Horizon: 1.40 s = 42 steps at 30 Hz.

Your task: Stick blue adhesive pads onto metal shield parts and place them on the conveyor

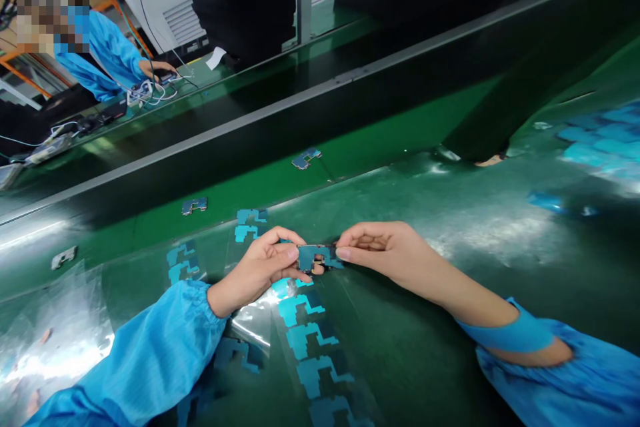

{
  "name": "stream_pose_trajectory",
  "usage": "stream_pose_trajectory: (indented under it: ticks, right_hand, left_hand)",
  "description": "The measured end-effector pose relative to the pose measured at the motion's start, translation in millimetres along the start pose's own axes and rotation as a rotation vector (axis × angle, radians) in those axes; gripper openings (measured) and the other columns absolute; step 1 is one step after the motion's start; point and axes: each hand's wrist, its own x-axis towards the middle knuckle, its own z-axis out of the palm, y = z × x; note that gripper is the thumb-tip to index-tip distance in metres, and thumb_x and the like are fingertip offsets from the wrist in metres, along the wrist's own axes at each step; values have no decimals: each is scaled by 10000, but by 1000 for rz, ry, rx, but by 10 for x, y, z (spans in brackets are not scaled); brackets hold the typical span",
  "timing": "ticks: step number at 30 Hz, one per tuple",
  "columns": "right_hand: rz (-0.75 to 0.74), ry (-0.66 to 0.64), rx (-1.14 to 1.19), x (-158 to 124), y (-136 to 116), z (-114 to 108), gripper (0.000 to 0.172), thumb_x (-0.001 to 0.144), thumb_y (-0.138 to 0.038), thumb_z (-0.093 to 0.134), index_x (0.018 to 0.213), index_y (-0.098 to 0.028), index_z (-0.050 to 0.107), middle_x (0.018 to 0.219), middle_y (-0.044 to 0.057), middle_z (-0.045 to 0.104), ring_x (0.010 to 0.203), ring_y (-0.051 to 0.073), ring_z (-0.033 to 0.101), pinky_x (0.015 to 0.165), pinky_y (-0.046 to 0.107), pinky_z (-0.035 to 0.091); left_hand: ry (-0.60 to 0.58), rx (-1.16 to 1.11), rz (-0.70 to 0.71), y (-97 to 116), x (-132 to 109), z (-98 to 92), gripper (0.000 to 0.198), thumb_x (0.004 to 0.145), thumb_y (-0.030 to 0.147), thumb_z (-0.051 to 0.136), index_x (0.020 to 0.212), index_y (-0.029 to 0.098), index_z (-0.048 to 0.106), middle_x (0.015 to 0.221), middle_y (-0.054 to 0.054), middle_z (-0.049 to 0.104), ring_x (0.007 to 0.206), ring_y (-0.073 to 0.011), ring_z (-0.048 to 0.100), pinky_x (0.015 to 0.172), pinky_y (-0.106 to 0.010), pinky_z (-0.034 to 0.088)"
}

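Bare L hand [265, 260] & bare R hand [385, 248] pinch 1 small blue notched circuit board [307, 257] at its 2 ends, both grips closed, above glossy green tabletop [405, 353]. Prob. aligning step; next move calls for steadiness.

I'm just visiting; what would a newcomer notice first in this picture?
First, probably, the left hand and right hand at the centre, pinching a small notched board between them. Below it, bright blue cut-out shapes run in a column down the green table. At the upper left, another person's blue sleeve stands out.
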Motion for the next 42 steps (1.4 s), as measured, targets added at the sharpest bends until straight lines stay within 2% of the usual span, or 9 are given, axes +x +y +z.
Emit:
stream_pose_trajectory:
  ticks: [9,23,33,42]
  right_hand:
    - [10,4,-16,17,33,-7,301,696,-468,837,786,-197,740,785,44,747,753,190,678,741,338,529]
    - [24,27,-49,-1,-58,37,396,663,-567,823,763,-196,726,781,56,751,763,220,693,753,384,548]
    - [22,34,-11,-3,-71,54,304,686,-474,818,759,-197,720,776,46,751,762,206,694,767,372,543]
    - [-10,52,-21,-13,-34,117,334,699,-496,787,756,-211,623,745,21,686,717,186,662,696,351,539]
  left_hand:
    - [-1,9,-1,-11,-9,-15,178,970,285,619,1055,156,531,1030,-135,753,999,-229,739,806,-282,603]
    - [8,13,12,-21,0,0,217,938,292,671,1031,150,536,1031,-127,751,972,-229,744,762,-266,603]
    - [17,30,9,-24,5,3,232,932,302,679,1038,153,535,1010,-117,753,972,-226,742,768,-276,605]
    - [34,17,-21,2,-4,1,249,928,321,680,1036,158,526,1006,-125,750,963,-234,742,761,-281,600]
